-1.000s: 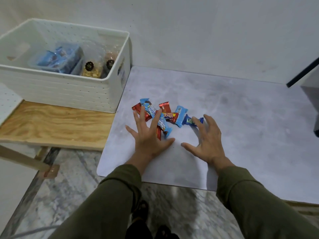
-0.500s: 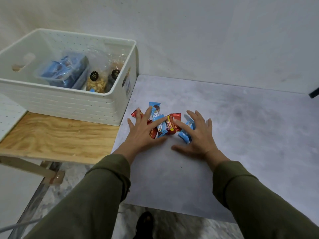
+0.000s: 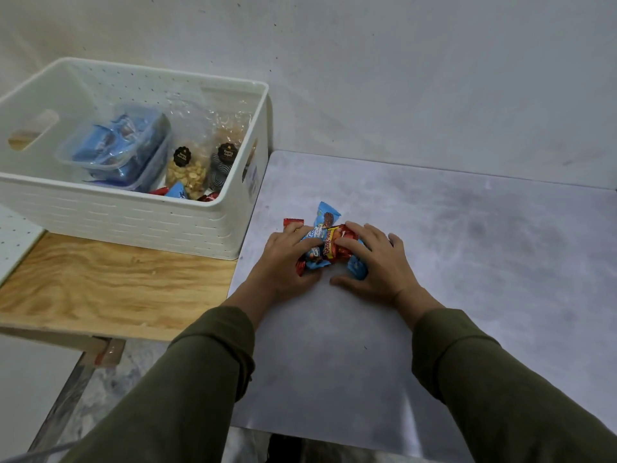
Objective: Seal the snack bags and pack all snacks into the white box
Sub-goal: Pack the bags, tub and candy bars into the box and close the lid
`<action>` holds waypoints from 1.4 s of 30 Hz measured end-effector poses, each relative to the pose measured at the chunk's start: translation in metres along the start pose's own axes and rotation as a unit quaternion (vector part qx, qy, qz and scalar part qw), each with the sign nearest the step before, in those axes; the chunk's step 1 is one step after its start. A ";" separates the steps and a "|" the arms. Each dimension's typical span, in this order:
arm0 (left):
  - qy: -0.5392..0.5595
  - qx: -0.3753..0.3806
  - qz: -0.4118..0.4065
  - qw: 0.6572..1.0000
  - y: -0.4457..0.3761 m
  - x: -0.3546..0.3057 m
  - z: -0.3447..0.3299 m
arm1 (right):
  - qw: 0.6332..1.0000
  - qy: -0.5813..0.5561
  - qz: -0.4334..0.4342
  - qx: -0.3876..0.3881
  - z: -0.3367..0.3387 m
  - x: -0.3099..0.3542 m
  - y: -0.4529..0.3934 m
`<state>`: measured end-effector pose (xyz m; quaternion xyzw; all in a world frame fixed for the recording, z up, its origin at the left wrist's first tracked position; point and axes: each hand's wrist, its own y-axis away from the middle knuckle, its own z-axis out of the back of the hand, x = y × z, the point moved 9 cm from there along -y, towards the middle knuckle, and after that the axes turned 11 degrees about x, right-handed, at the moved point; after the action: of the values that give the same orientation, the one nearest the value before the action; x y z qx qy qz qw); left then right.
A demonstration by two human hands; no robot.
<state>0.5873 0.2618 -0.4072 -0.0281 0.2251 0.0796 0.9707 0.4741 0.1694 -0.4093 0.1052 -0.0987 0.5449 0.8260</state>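
Between the left hand (image 3: 289, 259) and right hand (image 3: 374, 262), both curled round them on the gray mat (image 3: 467, 262), sits a heap of small snacks (image 3: 325, 243), most pointing up and away, with the white box (image 3: 133, 218) nearer the left hand.

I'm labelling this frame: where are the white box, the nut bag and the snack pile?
white box (image 3: 133, 225), head view, front wall.
nut bag (image 3: 187, 172), head view, nuts.
snack pile (image 3: 329, 245), head view, red wrapper.
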 end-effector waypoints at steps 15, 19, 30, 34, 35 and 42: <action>0.047 -0.093 -0.024 0.994 0.015 -0.016 0.014 | 0.991 0.026 -0.120 -0.049 0.003 -0.005 0.014; 0.035 -0.094 0.018 0.995 0.023 -0.021 0.013 | 0.984 -0.013 -0.166 -0.066 0.000 -0.007 0.033; 0.114 -0.058 0.169 0.977 0.058 -0.050 0.021 | 0.980 -0.040 -0.171 -0.091 0.033 0.011 0.085; 0.104 -0.096 0.150 0.978 0.065 -0.075 0.059 | 0.982 -0.011 -0.162 -0.098 0.070 0.023 0.089; 0.098 -0.105 0.142 0.979 0.065 -0.079 0.074 | 0.982 -0.010 -0.157 -0.107 0.082 0.030 0.087; 0.085 -0.190 0.142 0.968 0.077 -0.059 0.195 | 0.980 -0.012 -0.085 -0.178 0.165 0.095 0.046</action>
<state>0.6069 0.3473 -0.2077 -0.1862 0.2889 0.2550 0.9038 0.4607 0.2241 -0.2213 -0.0291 -0.1947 0.4453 0.8735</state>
